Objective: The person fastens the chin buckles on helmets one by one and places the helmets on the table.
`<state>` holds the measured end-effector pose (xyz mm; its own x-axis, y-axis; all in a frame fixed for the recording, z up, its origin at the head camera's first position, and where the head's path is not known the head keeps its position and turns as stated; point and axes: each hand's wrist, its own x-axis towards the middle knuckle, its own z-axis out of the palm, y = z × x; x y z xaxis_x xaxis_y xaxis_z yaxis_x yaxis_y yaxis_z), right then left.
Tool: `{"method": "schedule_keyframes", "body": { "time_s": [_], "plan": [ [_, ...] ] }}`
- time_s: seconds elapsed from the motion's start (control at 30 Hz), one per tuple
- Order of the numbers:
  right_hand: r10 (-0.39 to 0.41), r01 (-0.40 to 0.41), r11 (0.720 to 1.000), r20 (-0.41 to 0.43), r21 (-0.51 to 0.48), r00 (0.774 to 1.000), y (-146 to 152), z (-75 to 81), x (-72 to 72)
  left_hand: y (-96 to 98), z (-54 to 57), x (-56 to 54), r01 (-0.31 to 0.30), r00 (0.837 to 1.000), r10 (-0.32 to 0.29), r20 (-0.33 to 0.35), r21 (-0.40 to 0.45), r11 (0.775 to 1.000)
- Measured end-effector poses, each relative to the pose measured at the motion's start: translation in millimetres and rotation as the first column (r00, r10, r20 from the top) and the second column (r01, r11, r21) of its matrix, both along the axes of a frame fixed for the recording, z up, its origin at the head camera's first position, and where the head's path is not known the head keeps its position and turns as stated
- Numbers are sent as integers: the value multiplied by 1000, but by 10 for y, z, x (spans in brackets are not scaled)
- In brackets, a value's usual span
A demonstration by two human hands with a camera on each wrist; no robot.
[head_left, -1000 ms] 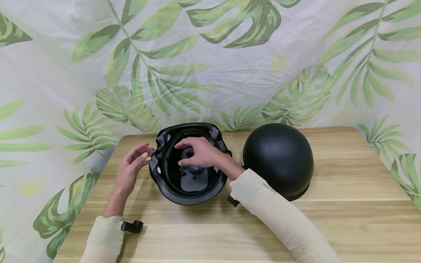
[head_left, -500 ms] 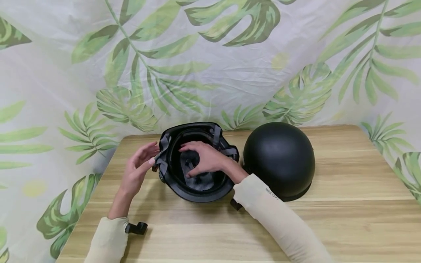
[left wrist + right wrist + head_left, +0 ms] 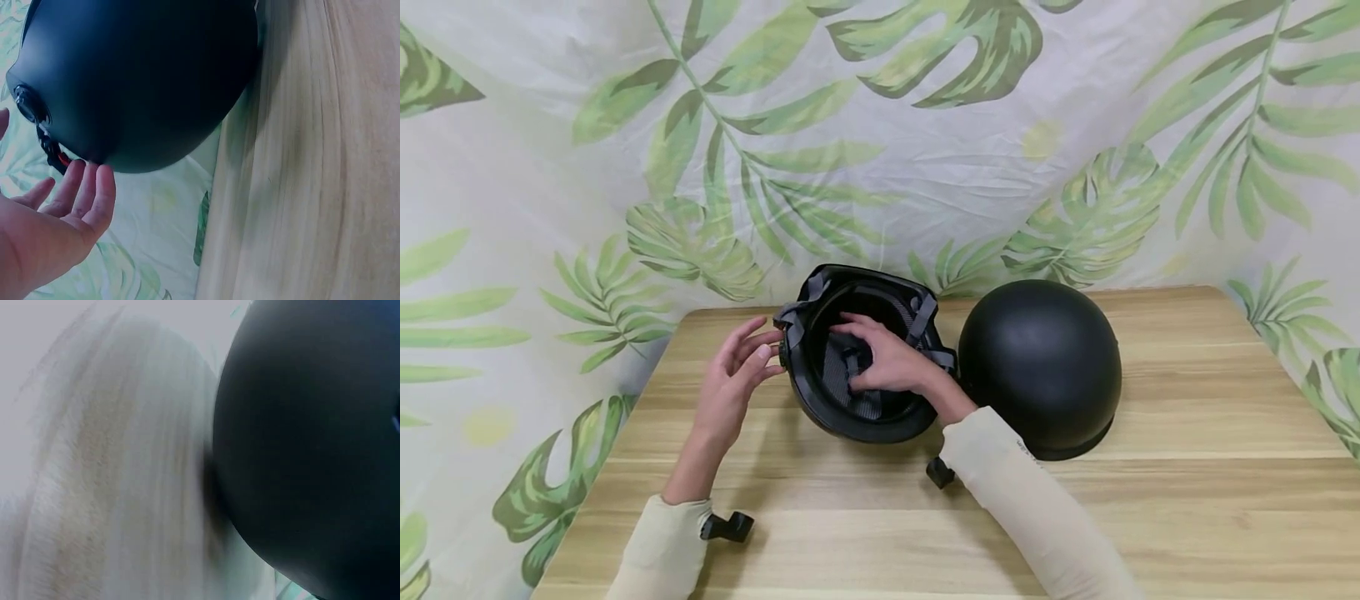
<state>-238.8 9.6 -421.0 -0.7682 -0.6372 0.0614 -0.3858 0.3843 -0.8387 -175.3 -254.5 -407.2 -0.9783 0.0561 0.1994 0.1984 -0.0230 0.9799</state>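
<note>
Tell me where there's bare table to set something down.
The table is bare right of the face-down helmet and, on the near side, between the left sleeve and right sleeve. It is crowded between that helmet and the upturned helmet, left of the upturned one at the left hand, and inside it, where the right hand is.

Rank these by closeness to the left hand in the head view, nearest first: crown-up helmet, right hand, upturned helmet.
1. Upturned helmet: right beside the left hand, at its fingertips.
2. Right hand: reaching in at the upturned helmet's opening.
3. Crown-up helmet: farthest, over to the right.
</note>
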Motion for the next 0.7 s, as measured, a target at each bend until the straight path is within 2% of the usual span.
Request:
{"method": "schedule_keyframes", "body": {
  "time_s": [0.13, 0.2, 0.33, 0.47, 0.7],
  "plan": [
    [96, -95, 993, -6, 69, 995, 19, 28, 9, 37, 34, 5, -50, 998, 52, 34, -47, 998],
    [109, -103, 988, -40, 117, 993, 12, 40, 23, 38, 41, 4, -67, 996, 70, 48, -52, 996],
    [61, -39, 982, -116, 187, 991, -39, 55, 73, 38, 47, -10, -98, 994, 99, 41, -21, 995],
    [30, 11, 975, -182, 222, 983, -118, 59, 127, 46, 59, -16, -145, 989, 146, -2, 45, 988],
    [33, 28, 967, -232, 255, 972, -214, 84, 197, 60, 94, -18, -242, 965, 254, -58, 157, 957]
  ]
}}
